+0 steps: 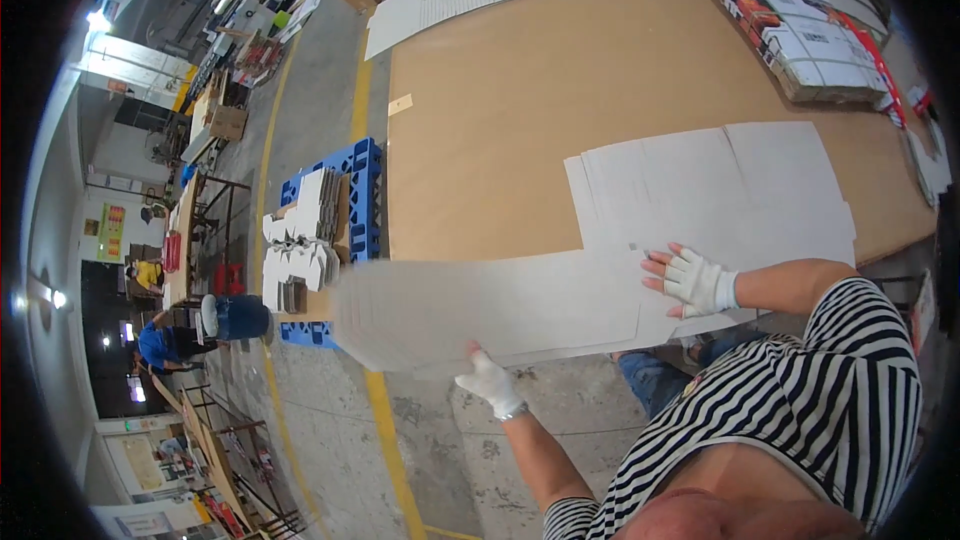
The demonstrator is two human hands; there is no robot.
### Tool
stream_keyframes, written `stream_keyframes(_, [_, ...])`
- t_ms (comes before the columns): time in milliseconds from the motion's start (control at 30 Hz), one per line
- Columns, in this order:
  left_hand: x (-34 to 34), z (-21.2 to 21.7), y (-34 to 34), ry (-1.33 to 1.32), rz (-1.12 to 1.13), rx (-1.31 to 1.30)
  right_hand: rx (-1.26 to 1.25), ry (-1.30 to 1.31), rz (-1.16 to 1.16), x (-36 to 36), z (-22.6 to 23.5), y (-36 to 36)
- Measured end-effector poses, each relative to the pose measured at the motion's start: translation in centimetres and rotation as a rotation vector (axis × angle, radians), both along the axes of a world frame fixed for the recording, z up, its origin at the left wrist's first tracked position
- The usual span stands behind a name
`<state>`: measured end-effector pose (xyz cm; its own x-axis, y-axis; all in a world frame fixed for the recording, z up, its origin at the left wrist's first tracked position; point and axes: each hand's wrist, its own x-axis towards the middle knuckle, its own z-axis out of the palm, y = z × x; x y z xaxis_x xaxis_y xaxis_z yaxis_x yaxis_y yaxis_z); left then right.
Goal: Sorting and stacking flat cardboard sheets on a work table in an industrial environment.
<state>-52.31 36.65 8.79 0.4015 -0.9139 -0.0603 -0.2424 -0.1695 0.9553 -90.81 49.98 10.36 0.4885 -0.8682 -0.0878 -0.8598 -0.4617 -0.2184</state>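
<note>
My right hand (690, 281), in a white glove with bare fingertips, lies flat with spread fingers on a pale cardboard sheet (710, 190). My left hand (490, 383), gloved the same way, is at the near edge of a fanned run of white cardboard blanks (440, 305). One of its fingers stretches onto that edge; the others are only partly visible, and no grip shows. The blanks reach left beyond the table's edge, their left end slightly blurred.
The sheets lie on a brown-topped table (480, 130). A strapped bundle of printed cardboard (800, 35) sits at the far right. Left of the table, a blue pallet (365, 180) carries stacked white cut-outs (300, 260). Beyond stand a blue barrel (240, 317) and a person in blue (160, 345).
</note>
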Motion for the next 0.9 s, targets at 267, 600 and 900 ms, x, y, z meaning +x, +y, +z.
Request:
stream_keyframes(267, [-3.5, 3.4, 1.8, 0.0, -0.237, -0.37, 0.036, -0.001, -0.048, -1.1, 0.2, 1.2])
stream_keyframes(600, [-0.4, -1.3, -0.6, 0.23, 0.056, 0.051, 0.028, -0.011, -0.038, -1.7, -0.9, 1.2])
stream_keyframes(900, [3.0, -3.1, -1.0, 0.78, -0.111, 0.055, 0.038, -0.032, -0.021, -2.1, -0.7, 1.8])
